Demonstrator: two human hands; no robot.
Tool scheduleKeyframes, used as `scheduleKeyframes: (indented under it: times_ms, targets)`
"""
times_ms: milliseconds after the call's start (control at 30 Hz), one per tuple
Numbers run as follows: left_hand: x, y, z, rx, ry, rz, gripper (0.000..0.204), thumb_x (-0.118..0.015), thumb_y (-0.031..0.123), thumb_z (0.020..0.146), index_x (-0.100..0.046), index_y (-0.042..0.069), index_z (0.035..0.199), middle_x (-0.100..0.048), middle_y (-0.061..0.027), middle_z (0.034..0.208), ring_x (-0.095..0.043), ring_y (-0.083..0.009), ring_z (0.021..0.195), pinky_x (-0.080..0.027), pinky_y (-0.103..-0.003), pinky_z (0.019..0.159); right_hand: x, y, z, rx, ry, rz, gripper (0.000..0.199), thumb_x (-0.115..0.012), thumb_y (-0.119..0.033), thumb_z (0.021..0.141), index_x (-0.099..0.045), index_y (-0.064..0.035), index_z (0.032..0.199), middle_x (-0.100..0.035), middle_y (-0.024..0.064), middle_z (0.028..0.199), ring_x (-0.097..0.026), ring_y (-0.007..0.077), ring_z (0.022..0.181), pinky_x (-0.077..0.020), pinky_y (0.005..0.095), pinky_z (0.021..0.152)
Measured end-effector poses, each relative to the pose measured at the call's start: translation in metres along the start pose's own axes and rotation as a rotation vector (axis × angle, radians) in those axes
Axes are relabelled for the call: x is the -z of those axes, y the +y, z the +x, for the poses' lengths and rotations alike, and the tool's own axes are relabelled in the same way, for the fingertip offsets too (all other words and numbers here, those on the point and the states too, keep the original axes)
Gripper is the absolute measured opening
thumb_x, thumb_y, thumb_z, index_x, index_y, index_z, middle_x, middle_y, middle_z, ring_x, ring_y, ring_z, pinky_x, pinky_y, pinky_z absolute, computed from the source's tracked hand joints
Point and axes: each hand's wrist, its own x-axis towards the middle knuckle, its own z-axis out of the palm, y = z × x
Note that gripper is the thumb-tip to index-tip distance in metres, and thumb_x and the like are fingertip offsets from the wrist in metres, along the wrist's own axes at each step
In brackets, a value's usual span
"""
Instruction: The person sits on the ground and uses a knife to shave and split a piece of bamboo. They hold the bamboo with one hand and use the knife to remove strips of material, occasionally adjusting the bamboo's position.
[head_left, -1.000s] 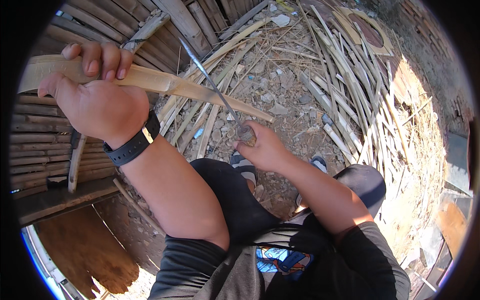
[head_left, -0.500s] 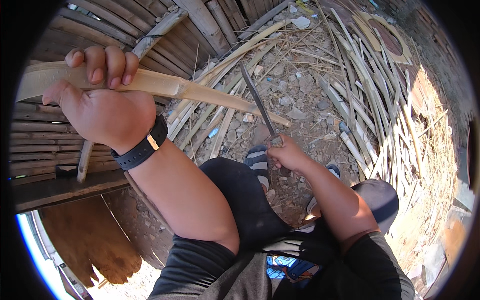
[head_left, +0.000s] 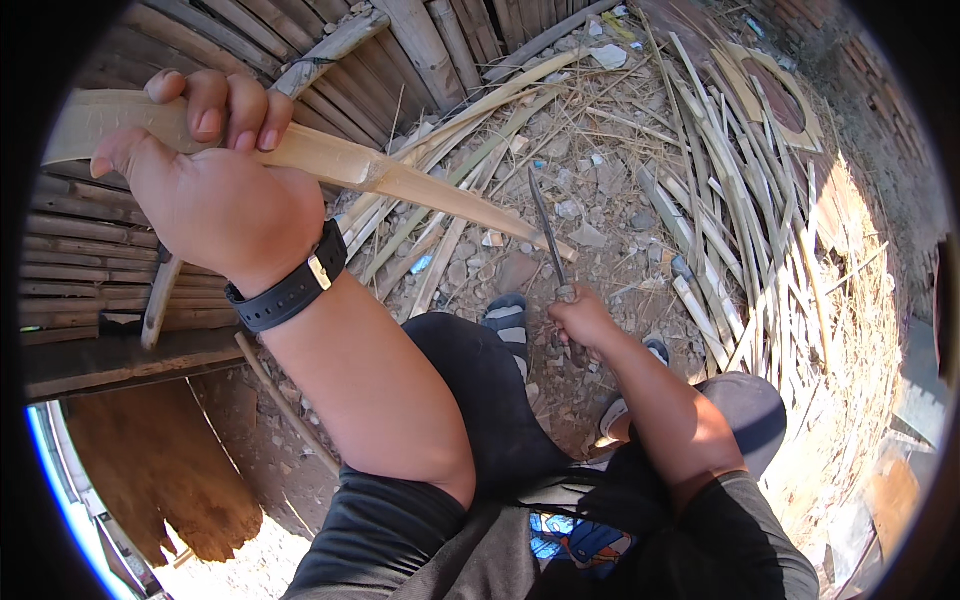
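My left hand (head_left: 225, 190), raised at the upper left, is wrapped round a long pale split bamboo strip (head_left: 400, 182). The strip slants down to the right, and its tapered far end reaches the middle of the view. My right hand (head_left: 585, 322) is closed on the handle of a long, narrow machete (head_left: 545, 222) with a dark blade. The blade points up and slightly left, crossing the strip's far end; whether they touch I cannot tell. A black watch strap (head_left: 285, 290) is on my left wrist.
A heap of split bamboo strips (head_left: 715, 205) lies at the right, with more strips (head_left: 470, 130) ahead on the stony ground. The bamboo slat wall (head_left: 85, 255) stands at the left. A board with an oval opening (head_left: 745, 65) lies at the back right.
The machete has swung to point more upright, its tip moving right and down. My right hand has shifted slightly right and down. My left hand still grips the strip, slightly to the right.
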Motion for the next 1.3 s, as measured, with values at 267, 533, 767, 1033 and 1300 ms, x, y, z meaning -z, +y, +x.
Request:
scheduleKeyframes:
  times_ms: [267,533,767,1033,1300]
  targets:
    - [0.000,0.008,-0.001,-0.001,-0.016,0.065,0.043,-0.030,0.051,0.104,-0.047,0.012,0.099,-0.040,0.0000,0.070,-0.034,-0.0123,0.057,-0.031,-0.026,0.054,-0.028,-0.018,-0.013,0.654,0.038,-0.317,0.056,-0.066,-0.014,0.082,-0.052,0.0042,0.132,-0.065,0.0140,0.075,-0.064,0.0196,0.057,-0.0509,0.0339,0.053]
    - [0.010,0.009,-0.002,-0.028,0.088,0.154,0.041,-0.036,0.050,0.104,-0.045,0.011,0.098,-0.040,-0.0004,0.071,-0.034,-0.0121,0.057,-0.031,-0.026,0.055,-0.008,-0.004,-0.013,0.021,0.012,-0.062,0.042,-0.068,-0.014,0.083,-0.056,0.0038,0.119,-0.064,0.0105,0.074,-0.061,0.0178,0.055,-0.0493,0.0332,0.055]
    - [-0.008,0.007,-0.003,-0.001,0.015,0.106,0.040,-0.037,0.049,0.103,-0.044,0.011,0.099,-0.041,-0.0004,0.071,-0.035,-0.0121,0.058,-0.032,-0.026,0.055,-0.028,-0.011,-0.018,0.473,0.018,-0.232,0.041,-0.067,-0.015,0.081,-0.058,0.0043,0.115,-0.065,0.0157,0.073,-0.066,0.0264,0.064,-0.0531,0.0385,0.066]
    - [0.001,0.004,-0.002,-0.026,0.014,0.099,0.029,-0.039,0.040,0.103,-0.043,0.011,0.099,-0.040,-0.0002,0.072,-0.036,-0.0116,0.058,-0.033,-0.025,0.056,-0.012,-0.022,-0.023,0.221,0.018,-0.223,0.055,-0.069,-0.018,0.082,-0.053,0.0045,0.129,-0.066,0.0117,0.073,-0.065,0.0181,0.058,-0.0512,0.0330,0.055]
    - [-0.009,0.007,-0.004,-0.003,-0.088,0.046,0.022,-0.045,0.032,0.101,-0.046,0.010,0.098,-0.040,0.0007,0.072,-0.037,-0.0106,0.058,-0.033,-0.025,0.056,-0.015,0.024,0.012,0.116,0.066,-0.018,0.051,-0.067,-0.018,0.085,-0.053,0.0043,0.128,-0.064,0.0088,0.070,-0.062,0.0160,0.053,-0.0505,0.0318,0.052]
